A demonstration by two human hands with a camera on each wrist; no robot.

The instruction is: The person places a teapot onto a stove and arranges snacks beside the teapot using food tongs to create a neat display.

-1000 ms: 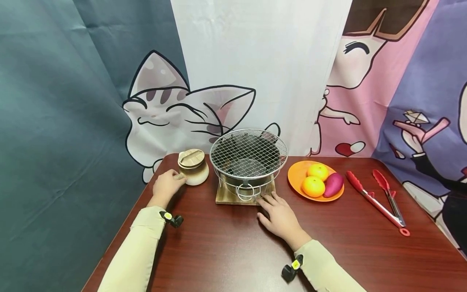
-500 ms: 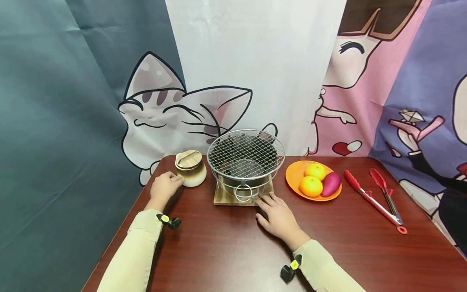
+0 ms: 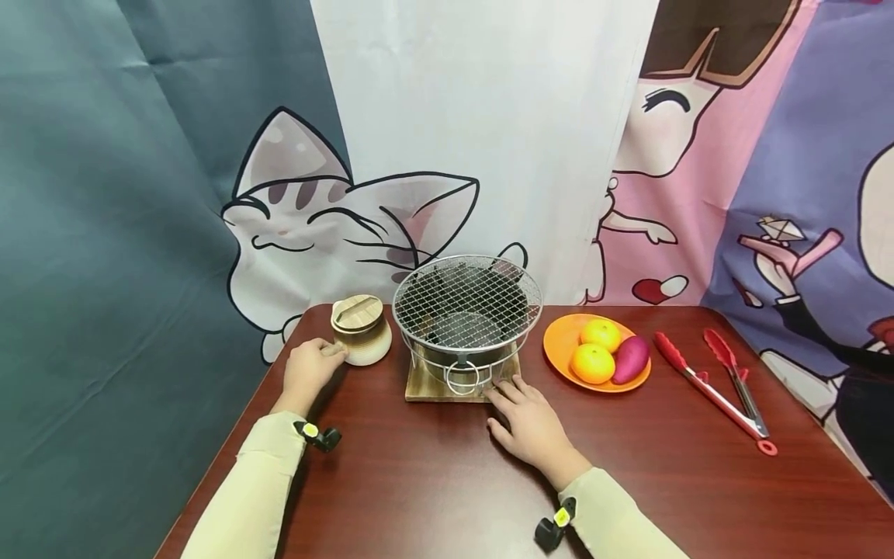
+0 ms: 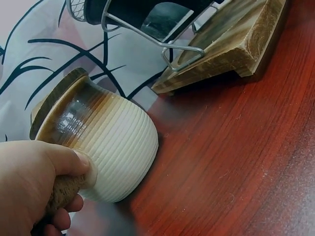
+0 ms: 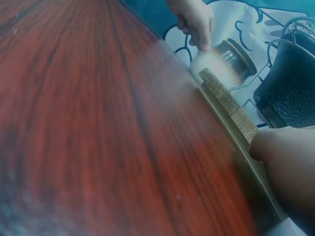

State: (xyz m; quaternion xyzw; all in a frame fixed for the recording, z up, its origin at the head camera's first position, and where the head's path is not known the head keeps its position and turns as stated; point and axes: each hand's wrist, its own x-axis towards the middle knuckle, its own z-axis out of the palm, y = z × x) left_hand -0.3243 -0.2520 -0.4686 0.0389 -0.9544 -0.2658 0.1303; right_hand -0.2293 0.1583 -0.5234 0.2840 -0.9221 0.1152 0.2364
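At the table's back left stands a small ribbed ceramic pot, cream below and brown above, with a wooden lid. My left hand grips its short side handle, thumb on top and fingers curled beneath. In the middle, a round charcoal grill with a wire mesh top sits on a wooden board. My right hand rests its extended fingers at the board's front right edge, close to the grill's wire frame. In the right wrist view its thumb lies against the board, and the other fingers are hidden.
An orange plate to the right of the grill bears two mandarins and a purple sweet potato. Red-tipped tongs lie spread on the table's right side. A printed cloth backdrop hangs behind the table.
The head view has shifted slightly, so everything appears a little further left and lower. Both hands keep their places at the pot handle and the board.
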